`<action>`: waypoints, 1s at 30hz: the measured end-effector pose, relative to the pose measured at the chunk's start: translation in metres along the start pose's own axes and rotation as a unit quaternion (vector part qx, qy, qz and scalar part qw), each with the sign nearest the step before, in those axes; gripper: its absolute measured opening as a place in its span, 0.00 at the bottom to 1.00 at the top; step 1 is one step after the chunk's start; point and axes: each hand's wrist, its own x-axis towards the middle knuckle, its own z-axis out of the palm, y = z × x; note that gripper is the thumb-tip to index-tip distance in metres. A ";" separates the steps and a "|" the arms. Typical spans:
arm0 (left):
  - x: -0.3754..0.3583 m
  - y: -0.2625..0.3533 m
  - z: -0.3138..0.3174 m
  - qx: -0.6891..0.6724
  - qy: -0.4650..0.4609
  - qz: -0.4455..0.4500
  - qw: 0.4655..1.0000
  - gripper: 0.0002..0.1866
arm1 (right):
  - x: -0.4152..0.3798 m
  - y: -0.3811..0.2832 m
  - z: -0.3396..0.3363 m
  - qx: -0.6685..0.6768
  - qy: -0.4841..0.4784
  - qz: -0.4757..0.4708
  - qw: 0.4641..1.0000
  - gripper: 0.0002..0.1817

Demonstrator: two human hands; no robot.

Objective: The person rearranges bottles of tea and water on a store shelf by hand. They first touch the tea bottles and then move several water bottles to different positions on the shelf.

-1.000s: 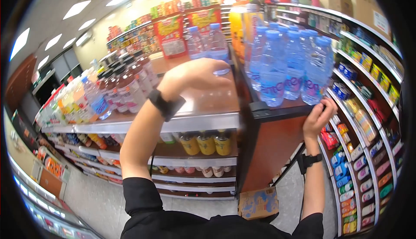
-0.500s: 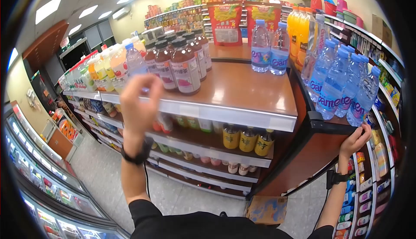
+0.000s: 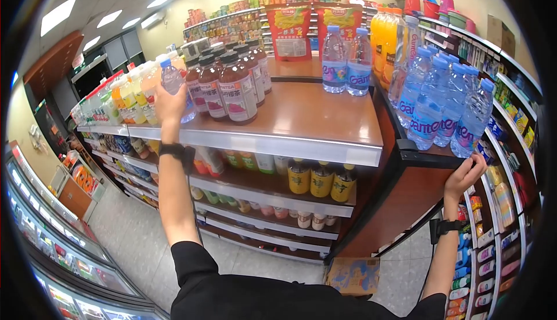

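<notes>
My left hand is wrapped around a clear water bottle with a blue cap, at the shelf's front edge. Its fingers partly hide the bottle. Just to its right stand dark-capped brown tea bottles in a group; pale and yellow drink bottles line the left side. My right hand is closed at the corner of the brown end shelf, its fingers curled by the edge. Directly above it, several blue-capped water bottles stand grouped.
Two water bottles stand at the back of the brown shelf top, before red snack pouches. Orange juice bottles are to their right. Below are yellow-labelled bottles. A cardboard box lies on the floor.
My left hand has moved left and closed around the clear water bottle that stood beside the tea bottles. My right hand stays at the shelf corner while the view has shifted slightly.
</notes>
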 end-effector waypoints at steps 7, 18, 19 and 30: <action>-0.002 -0.021 -0.015 -0.032 0.057 0.060 0.996 0.40 | 0.000 -0.011 0.000 0.002 -0.004 0.013 1.000 0.10; -0.056 0.125 -0.146 -0.380 0.047 0.068 0.921 0.37 | 0.001 -0.020 0.000 0.012 0.007 0.014 1.000 0.10; -0.063 0.150 -0.152 -0.403 -0.017 0.095 0.910 0.41 | 0.001 -0.018 0.001 0.008 0.014 0.007 1.000 0.10; -0.071 0.286 0.000 -0.344 -0.401 0.095 0.844 0.31 | 0.006 -0.022 0.001 0.012 0.022 -0.007 1.000 0.11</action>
